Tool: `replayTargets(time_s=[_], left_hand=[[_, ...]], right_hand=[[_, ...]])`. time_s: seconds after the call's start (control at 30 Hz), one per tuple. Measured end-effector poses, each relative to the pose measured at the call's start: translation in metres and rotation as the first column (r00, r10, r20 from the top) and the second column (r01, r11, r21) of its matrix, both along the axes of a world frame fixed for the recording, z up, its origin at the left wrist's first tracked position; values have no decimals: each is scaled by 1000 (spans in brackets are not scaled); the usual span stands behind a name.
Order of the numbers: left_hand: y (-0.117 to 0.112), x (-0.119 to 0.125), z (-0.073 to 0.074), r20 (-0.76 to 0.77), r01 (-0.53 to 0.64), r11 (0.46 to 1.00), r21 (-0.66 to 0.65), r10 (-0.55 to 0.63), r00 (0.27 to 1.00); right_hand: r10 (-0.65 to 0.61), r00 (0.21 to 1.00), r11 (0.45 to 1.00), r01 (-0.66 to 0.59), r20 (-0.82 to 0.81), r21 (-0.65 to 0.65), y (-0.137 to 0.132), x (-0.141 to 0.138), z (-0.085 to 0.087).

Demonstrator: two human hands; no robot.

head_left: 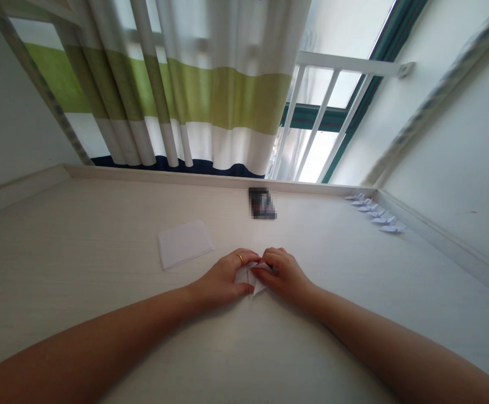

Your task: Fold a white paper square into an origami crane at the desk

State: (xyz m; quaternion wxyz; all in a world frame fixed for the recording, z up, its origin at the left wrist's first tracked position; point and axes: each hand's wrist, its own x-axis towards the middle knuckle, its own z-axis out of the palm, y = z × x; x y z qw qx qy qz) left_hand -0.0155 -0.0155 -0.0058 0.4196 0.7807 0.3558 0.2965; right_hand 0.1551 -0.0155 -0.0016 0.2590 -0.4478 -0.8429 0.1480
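Both hands — left hand [223, 276], right hand [284, 273] — pinching folded paper [250, 278]

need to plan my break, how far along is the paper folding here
Done: a row of small white folded paper figures lines the far right edge of the pale wooden table. In hand: left hand and right hand press one white paper piece. Left: a stack of flat white sheets lies unfolded.

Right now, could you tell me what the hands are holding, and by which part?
Both the left hand and right hand pinch a small folded white paper piece at its upper edges.
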Motion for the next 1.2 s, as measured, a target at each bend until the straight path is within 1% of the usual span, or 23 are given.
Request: replayTargets(time_s=[0.17, 0.4, 0.5, 0.57, 0.63, 0.67, 0.7, 0.77, 0.8, 0.83, 0.9, 0.97, 1.03, 1.13, 1.2], left_hand=[[2, -1, 1, 15, 36, 998, -42, -36, 999], [3, -2, 4, 24, 99, 991, -88, -97, 995], [5, -4, 1, 63, 114, 982, -150, -105, 992], [8, -5, -1, 145, 156, 956, -247, -122, 982], [11, -5, -2, 289, 235, 899, -369, -129, 949], [12, -4, -2, 367, 266, 866, -423, -105, 924], [12, -4, -2, 425, 271, 843, -465, -56, 904], [10, -2, -2, 478, 249, 823, -511, 31, 878], [9, -2, -2, 479, 237, 824, -515, 47, 877], [8, -1, -3, 470, 235, 829, -507, 38, 882], [6, 0, -5, 446, 221, 859, -462, 10, 895], [5, 1, -7, 411, 177, 891, -418, 12, 912], [5, 2, -7, 387, 147, 904, -402, 22, 922], [5, 3, -4, 376, 140, 906, -400, 23, 926], [5, 3, -2, 380, 107, 910, -401, 59, 923]], right_hand=[[6, 999, 999, -3, 48, -50, 2, 0, 0], [-11, 995, 997, 18, 99, -72, 3, 0, 1], [-12, 996, 997, 19, 93, -69, 3, 0, 1], [-4, 997, 998, 8, 74, -61, 3, 1, 2], [20, 999, 999, -18, 25, -44, 2, 2, 2], [39, 999, 999, -40, -7, -31, 1, 2, 3], [62, 997, 998, -63, -43, -15, 0, 3, 3], [109, 988, 994, -107, -109, 22, -1, 4, 4], [127, 983, 992, -122, -135, 39, -1, 4, 5], [141, 977, 990, -134, -158, 53, -1, 5, 5], [159, 968, 987, -149, -192, 68, -2, 5, 5], [171, 962, 985, -161, -212, 64, -3, 4, 6], [172, 960, 985, -168, -222, 37, -5, 3, 8], [107, 961, 993, -116, -253, -19, -9, 1, 12], [49, 952, 996, -69, -301, -54, -11, 1, 14]])
